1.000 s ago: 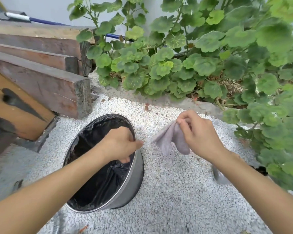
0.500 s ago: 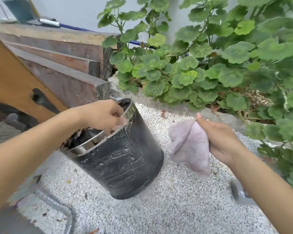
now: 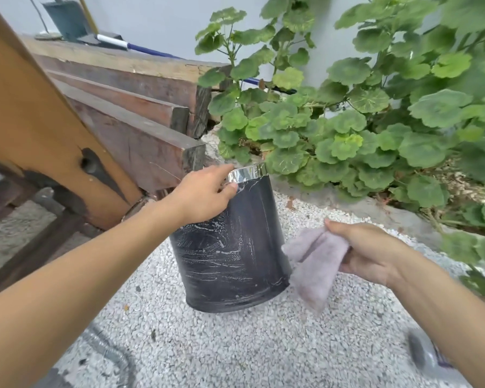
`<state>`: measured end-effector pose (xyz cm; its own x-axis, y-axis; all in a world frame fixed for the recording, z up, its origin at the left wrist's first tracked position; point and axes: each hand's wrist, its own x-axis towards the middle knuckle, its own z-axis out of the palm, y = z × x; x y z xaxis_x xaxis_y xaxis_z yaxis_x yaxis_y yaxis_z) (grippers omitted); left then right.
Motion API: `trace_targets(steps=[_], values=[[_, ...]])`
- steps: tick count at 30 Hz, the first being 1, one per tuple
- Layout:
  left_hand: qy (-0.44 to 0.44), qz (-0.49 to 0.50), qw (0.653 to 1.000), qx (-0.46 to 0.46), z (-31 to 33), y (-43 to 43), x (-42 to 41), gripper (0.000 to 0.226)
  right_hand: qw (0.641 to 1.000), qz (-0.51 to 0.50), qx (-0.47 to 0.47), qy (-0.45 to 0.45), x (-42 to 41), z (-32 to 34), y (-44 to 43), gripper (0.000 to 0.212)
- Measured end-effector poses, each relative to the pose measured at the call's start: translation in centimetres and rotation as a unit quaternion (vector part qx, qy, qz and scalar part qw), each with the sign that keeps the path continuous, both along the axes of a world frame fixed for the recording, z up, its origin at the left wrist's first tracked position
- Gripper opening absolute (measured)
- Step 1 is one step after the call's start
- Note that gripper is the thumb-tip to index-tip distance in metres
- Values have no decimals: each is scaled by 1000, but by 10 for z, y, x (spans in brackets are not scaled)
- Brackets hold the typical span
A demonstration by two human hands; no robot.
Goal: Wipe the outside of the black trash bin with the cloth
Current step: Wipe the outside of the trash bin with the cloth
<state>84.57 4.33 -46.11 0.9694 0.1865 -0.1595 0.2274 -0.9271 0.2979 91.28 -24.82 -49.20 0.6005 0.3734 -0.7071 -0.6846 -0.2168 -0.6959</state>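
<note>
The black trash bin (image 3: 230, 256) stands on white gravel in the middle of the view. Its wall is streaked with white foam and it has a shiny metal rim at the top. My left hand (image 3: 205, 194) grips that rim on the near left side. My right hand (image 3: 373, 250) holds a pale pink-grey cloth (image 3: 314, 267), which hangs beside the bin's lower right wall and touches or nearly touches it. The bin's inside and far side are hidden.
Stacked dark wooden beams (image 3: 140, 135) and an orange wooden post (image 3: 39, 127) stand close to the left of the bin. Leafy green plants (image 3: 361, 127) fill the right and back. A grey hose (image 3: 109, 357) lies on the gravel at the lower left.
The view dropped from above the bin to its side. My left hand kept its hold on the rim. My right hand brought the cloth down close to the bin's lower right wall.
</note>
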Motion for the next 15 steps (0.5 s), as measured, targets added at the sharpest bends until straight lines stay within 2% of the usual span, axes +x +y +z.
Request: trace_targets(steps=[3, 6, 8, 12, 15], values=[[-9, 7, 1000, 5, -5, 0, -5, 60, 995, -92, 11, -43, 16, 19, 15, 39], [-28, 11, 1000, 1, -9, -4, -10, 59, 969, -187, 74, -142, 26, 36, 41, 39], [-46, 8, 999, 4, -10, -7, -13, 58, 953, -160, 88, -240, 21, 39, 65, 24], [-62, 9, 998, 7, -10, -11, -17, 56, 916, -48, -31, -396, 8, 16, 112, 2], [-62, 15, 998, 4, -9, -11, -17, 55, 858, -2, -109, -502, 3, -3, 131, 18]])
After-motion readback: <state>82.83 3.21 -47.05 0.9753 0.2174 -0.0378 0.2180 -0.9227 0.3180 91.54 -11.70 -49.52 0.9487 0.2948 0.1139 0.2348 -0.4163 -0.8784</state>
